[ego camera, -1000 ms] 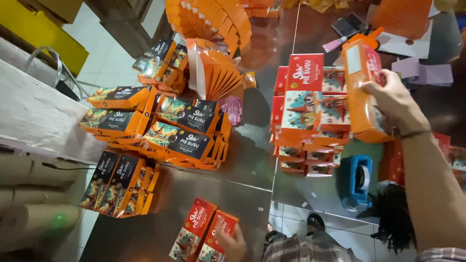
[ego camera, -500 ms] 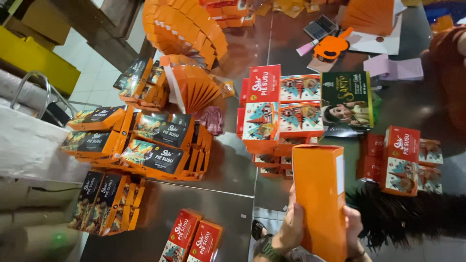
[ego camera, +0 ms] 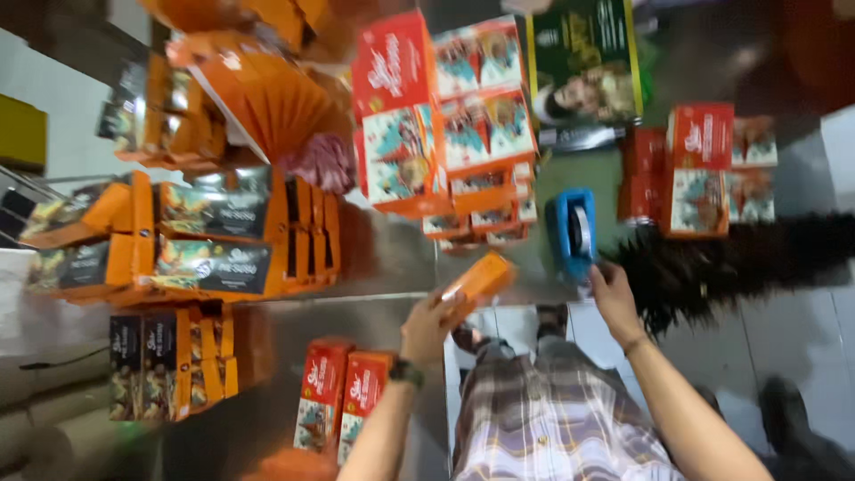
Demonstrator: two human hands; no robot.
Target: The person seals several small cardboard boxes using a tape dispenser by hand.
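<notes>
While my left hand (ego camera: 427, 325) grips the long orange cardboard box (ego camera: 476, 283) steady over the steel table (ego camera: 383, 258) | right hand (ego camera: 613, 298) closes on the blue tape dispenser (ego camera: 572, 233) for easy reach.

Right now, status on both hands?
Left hand grips orange box. Right hand reaching at blue tape dispenser. Box stacks crowd the table.

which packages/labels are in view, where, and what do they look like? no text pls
Orange box: long, plain, held in left hand, centre.
Red boxes: two flat cartons with picture panels, on table below left hand.
Black-and-orange boxes: stacked long cartons, left.
Red-and-picture boxes: stacked pile, top centre.
Green box: flat, with photo, top right of centre.
Blue tape dispenser: right hand at its lower end.
</notes>
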